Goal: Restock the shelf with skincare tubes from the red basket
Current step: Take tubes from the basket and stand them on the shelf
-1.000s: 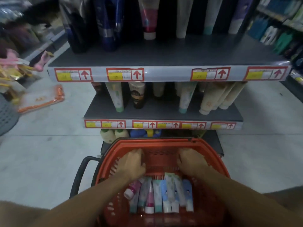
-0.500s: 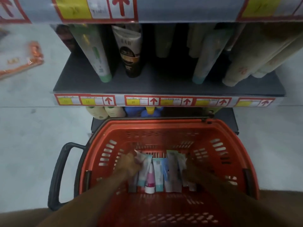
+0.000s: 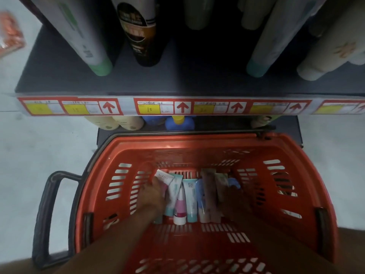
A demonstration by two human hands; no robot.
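Skincare tubes (image 3: 189, 196) partly hidden by both hands (right (image 3: 233, 198) shadowed) in basket (image 3: 296, 175).

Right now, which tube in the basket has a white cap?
The pink tube in the row's middle: its white cap points toward the person; its neighbours' caps are teal.

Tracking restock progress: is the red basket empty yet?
No, a row of skincare tubes lies on the red basket floor between the left hand and right hand.

A yellow price label (image 3: 149, 109) on the shelf edge strip (image 3: 126, 105) reads "15".
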